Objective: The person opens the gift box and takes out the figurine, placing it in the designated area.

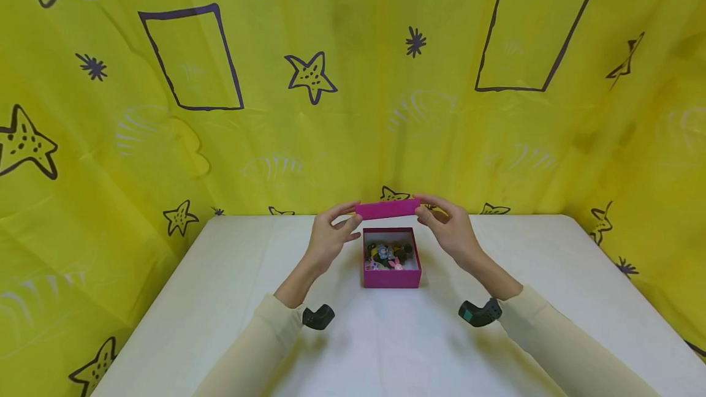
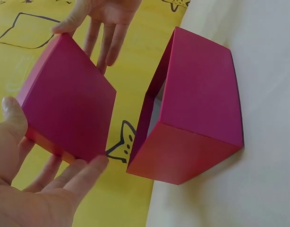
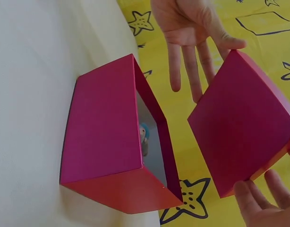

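Note:
A pink box lid (image 1: 388, 209) is held up in the air between both hands, a little above and behind the open box. My left hand (image 1: 330, 234) pinches its left end between thumb and fingers. At the opposite end my right hand (image 1: 451, 230) grips the lid the same way. Below stands the matching pink box (image 1: 392, 279), upright on the table with its top uncovered. Several small figurines (image 1: 389, 254) lie inside, among them pink and blue ones. In the right wrist view one blue-topped figurine (image 3: 144, 137) shows through the opening.
The box stands on a white table (image 1: 220, 299). A yellow curtain (image 1: 353, 139) with drawn stars and frames encloses the back and sides. Dark wrist-worn devices sit at the left cuff (image 1: 318, 317) and the right cuff (image 1: 480, 313).

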`<action>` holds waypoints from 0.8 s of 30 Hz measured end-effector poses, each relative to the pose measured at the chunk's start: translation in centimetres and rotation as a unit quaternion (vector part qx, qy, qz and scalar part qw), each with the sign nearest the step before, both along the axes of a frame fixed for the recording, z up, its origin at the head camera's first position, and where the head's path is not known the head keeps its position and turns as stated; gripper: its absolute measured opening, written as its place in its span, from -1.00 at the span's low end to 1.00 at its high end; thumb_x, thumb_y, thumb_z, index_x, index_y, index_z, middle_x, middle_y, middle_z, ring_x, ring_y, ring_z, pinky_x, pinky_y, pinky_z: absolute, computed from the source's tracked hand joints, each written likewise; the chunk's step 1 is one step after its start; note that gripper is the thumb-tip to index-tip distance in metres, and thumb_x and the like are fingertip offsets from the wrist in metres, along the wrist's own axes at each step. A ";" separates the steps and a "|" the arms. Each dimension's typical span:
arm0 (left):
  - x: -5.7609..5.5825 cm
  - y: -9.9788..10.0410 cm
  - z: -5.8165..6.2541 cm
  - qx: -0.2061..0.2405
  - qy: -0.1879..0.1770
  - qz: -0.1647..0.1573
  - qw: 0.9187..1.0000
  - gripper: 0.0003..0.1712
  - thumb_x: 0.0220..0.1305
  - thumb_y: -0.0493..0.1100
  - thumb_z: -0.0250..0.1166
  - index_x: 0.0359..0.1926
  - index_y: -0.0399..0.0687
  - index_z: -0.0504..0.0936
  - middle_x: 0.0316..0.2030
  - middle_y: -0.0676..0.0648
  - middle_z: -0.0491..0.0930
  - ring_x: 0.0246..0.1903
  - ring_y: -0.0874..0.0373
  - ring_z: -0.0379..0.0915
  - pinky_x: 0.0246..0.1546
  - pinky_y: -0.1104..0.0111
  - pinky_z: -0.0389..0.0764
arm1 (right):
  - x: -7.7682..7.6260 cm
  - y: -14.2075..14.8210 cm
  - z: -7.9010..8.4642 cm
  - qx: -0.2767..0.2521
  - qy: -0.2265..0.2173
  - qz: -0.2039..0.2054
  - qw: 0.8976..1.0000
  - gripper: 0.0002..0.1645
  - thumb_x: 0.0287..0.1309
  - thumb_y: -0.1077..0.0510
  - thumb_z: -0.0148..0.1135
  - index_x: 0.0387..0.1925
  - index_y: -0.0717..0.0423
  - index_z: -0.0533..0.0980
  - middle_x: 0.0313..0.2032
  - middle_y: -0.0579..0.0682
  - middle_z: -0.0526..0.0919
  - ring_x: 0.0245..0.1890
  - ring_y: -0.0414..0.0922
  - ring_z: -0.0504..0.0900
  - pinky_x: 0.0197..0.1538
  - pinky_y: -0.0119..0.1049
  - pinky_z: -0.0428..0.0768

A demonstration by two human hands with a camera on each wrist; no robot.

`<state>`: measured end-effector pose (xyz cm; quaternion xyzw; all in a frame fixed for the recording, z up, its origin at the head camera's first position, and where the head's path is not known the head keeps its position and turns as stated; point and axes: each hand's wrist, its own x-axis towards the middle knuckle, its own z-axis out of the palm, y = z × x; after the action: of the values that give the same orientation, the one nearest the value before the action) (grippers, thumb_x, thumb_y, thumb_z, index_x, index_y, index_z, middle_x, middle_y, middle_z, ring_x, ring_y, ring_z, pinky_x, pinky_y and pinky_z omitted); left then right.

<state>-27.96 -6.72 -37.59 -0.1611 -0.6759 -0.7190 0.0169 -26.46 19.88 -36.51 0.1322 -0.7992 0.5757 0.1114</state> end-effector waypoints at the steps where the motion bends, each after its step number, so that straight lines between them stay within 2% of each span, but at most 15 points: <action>1: 0.0 -0.1 -0.1 0.006 -0.002 -0.007 1.000 -0.52 0.38 -0.31 0.33 0.29 -0.29 0.56 0.21 -0.29 0.52 0.18 -0.21 0.57 0.04 -0.05 0.63 | 0.0 0.1 0.0 0.004 0.001 0.002 1.000 -0.44 0.42 -0.04 0.26 0.33 0.12 0.52 0.20 0.16 0.63 0.15 0.14 0.67 0.08 -0.37 0.62; 7: 0.1 -1.0 -0.3 0.023 -0.023 -0.051 0.998 -0.42 0.40 -0.30 0.32 0.38 -0.35 0.44 0.30 -0.31 0.49 0.29 -0.14 0.48 0.12 0.03 0.60 | 0.2 0.7 0.0 0.024 0.003 0.022 0.999 -0.39 0.40 -0.10 0.28 0.36 0.06 0.50 0.24 0.11 0.62 0.27 0.09 0.57 0.07 -0.48 0.58; 12: 0.1 -1.5 -0.4 0.022 -0.036 -0.069 0.997 -0.42 0.40 -0.35 0.31 0.39 -0.37 0.43 0.33 -0.33 0.48 0.29 -0.15 0.48 0.09 0.17 0.63 | 0.4 1.3 0.1 0.026 0.002 0.051 0.998 -0.43 0.40 -0.02 0.31 0.34 0.08 0.50 0.29 0.11 0.57 0.30 0.10 0.54 0.09 -0.47 0.58; 17: 0.2 -1.8 -0.7 -0.001 -0.029 -0.065 0.997 -0.42 0.38 -0.35 0.32 0.39 -0.31 0.45 0.35 -0.25 0.48 0.35 -0.09 0.43 0.11 0.22 0.62 | 0.5 1.6 0.1 0.007 -0.014 0.090 0.996 -0.40 0.36 0.05 0.35 0.35 0.15 0.48 0.31 0.15 0.54 0.31 0.14 0.52 0.10 -0.41 0.60; 24: 0.3 -2.7 -0.8 -0.047 -0.019 -0.048 0.998 -0.40 0.31 -0.32 0.41 0.36 -0.14 0.53 0.33 -0.10 0.53 0.37 0.04 0.40 0.19 0.23 0.56 | 0.4 2.1 0.0 -0.010 -0.059 0.150 0.987 -0.28 0.31 0.11 0.40 0.43 0.18 0.39 0.38 0.18 0.46 0.34 0.20 0.48 0.14 -0.31 0.61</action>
<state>-27.69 -9.41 -38.39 -0.1801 -0.7008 -0.6892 -0.0378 -26.03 22.00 -36.48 0.2151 -0.7700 0.6004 -0.0223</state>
